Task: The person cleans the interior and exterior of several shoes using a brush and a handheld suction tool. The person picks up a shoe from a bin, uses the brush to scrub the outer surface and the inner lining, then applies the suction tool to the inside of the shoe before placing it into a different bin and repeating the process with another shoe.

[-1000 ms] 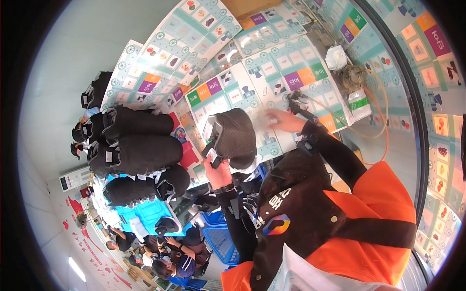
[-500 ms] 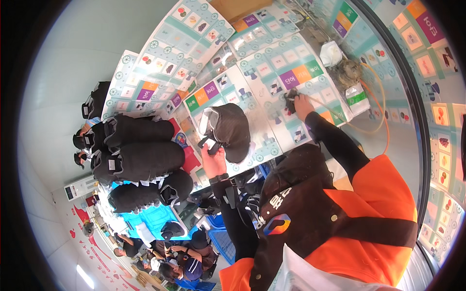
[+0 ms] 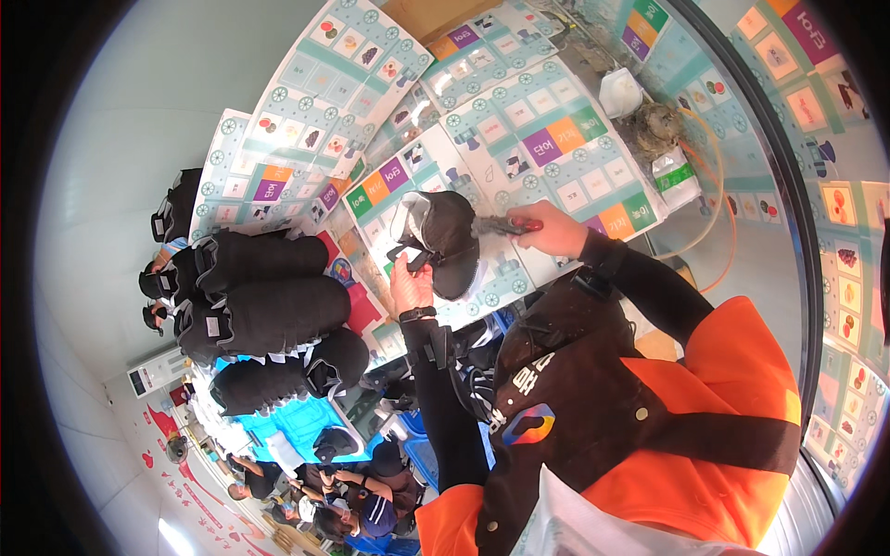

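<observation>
A black cap (image 3: 451, 236) with a pale lining rests on the patterned table sheet, its crown toward my right hand. My left hand (image 3: 411, 285) is closed on the cap's strap edge, beside a small white label (image 3: 405, 256). In my closed right hand (image 3: 553, 230) is an air blow gun (image 3: 505, 225), grey with a red part. Its front end is smeared by motion and points left at the cap, close to the crown. A pale hose (image 3: 691, 248) runs behind my right forearm; where it joins the gun is hidden.
Long stacks of black caps (image 3: 273, 301) stand at the left, beside a blue sheet (image 3: 287, 426). Patterned boards (image 3: 320, 102) rise behind the table. Toward the far right lie a white cup-shaped thing (image 3: 619, 93) and a greyish fuzzy clump (image 3: 654, 128). Other people (image 3: 357, 505) sit at lower left.
My right hand has lifted the air blow gun off the table sheet and brought it left and nearer to me, up to the cap. My left hand keeps its hold on the cap.
</observation>
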The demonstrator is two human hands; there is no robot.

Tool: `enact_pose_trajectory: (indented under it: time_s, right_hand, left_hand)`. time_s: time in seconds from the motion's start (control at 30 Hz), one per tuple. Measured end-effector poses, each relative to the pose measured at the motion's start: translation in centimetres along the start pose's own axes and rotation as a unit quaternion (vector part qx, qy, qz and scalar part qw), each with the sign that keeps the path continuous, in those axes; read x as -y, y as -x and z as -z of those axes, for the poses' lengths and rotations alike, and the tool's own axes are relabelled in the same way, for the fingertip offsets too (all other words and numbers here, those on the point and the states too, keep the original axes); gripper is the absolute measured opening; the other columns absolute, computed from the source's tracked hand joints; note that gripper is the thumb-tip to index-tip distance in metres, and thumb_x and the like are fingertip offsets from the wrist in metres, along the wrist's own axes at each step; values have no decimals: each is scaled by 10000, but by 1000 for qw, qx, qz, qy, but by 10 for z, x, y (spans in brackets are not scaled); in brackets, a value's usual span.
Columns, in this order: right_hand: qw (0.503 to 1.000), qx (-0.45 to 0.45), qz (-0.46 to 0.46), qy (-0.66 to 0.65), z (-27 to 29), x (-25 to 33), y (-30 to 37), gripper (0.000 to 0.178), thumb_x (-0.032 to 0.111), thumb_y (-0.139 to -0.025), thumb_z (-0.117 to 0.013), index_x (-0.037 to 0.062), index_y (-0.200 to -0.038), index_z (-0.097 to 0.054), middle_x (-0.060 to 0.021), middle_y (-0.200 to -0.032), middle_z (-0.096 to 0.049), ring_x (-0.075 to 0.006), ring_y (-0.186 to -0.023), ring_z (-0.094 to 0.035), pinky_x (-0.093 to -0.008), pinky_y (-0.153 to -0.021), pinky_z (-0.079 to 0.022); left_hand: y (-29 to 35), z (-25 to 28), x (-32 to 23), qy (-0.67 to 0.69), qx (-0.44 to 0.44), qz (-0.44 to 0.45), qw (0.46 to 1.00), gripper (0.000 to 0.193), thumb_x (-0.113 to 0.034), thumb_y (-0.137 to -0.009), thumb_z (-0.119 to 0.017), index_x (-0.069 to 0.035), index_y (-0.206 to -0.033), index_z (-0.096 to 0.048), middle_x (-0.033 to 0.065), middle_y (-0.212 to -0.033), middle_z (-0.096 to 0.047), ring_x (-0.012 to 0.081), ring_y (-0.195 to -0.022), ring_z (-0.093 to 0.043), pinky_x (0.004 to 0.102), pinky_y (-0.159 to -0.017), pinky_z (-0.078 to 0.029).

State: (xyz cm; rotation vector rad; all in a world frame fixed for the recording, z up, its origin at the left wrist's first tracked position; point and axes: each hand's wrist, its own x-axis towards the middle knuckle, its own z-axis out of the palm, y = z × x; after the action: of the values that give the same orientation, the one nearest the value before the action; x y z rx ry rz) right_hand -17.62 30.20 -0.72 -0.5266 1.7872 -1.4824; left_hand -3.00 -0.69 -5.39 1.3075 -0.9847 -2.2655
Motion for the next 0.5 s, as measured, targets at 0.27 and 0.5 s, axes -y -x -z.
enact_pose_trajectory:
  time_s: [0.27, 0.5]
  right_hand:
    - [986, 3, 123, 115, 8, 13, 10, 232, 118, -790, -680, 28, -1003, -654, -205, -753, -610, -412, -746, -611, -408, -683, -470]
    - [986, 81, 57, 132, 31, 16, 13, 168, 108, -808, -675, 17, -941, -629, -195, -773, -626, -400, -743, -606, -427, -685, -466]
  left_hand:
    - [-8, 7, 2, -4, 24, -4, 1000, 188, -185, -975, -689, -104, -1115, -592, 33, -939, -628, 201, -825, -648, 316, -665, -521]
    - [-7, 17, -5, -20, 5, -29, 999, 147, -177, -976, -679, -113, -1077, -594, 45, -932, -594, 198, -836, -601, 359, -729, -502]
